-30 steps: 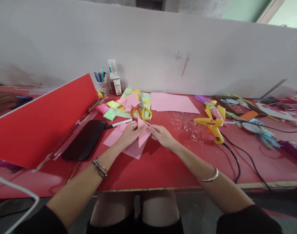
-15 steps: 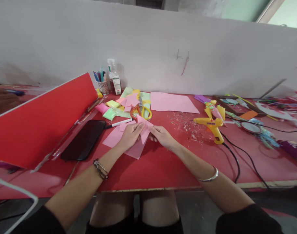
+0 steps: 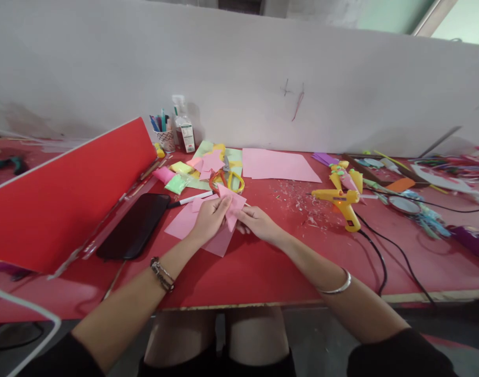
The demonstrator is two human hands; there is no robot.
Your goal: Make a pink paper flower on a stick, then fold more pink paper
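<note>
Between my hands, above the red table, is a small piece of folded pink paper (image 3: 233,201) with pointed corners. My left hand (image 3: 211,215) pinches it from the left, thumb on top. My right hand (image 3: 260,222) grips its right edge between thumb and fingers; some of those fingertips are hidden. Below and to the left lie larger pink paper sheets (image 3: 180,222). Just beyond the paper are scissors with red and yellow handles (image 3: 236,183). A marker (image 3: 190,199) with a white barrel lies left of them.
A black phone (image 3: 135,225) lies left, beside a leaning red board (image 3: 74,193). A yellow glue gun (image 3: 339,201) with a black cord rests right, near scattered scraps (image 3: 310,204). Behind are pink sheets (image 3: 278,165), a pen cup (image 3: 165,140) and a bottle (image 3: 185,128).
My right fingers have shifted slightly left along the pink paper, which is turned a little. At the far left, a hand behind the red board has gone out of view.
</note>
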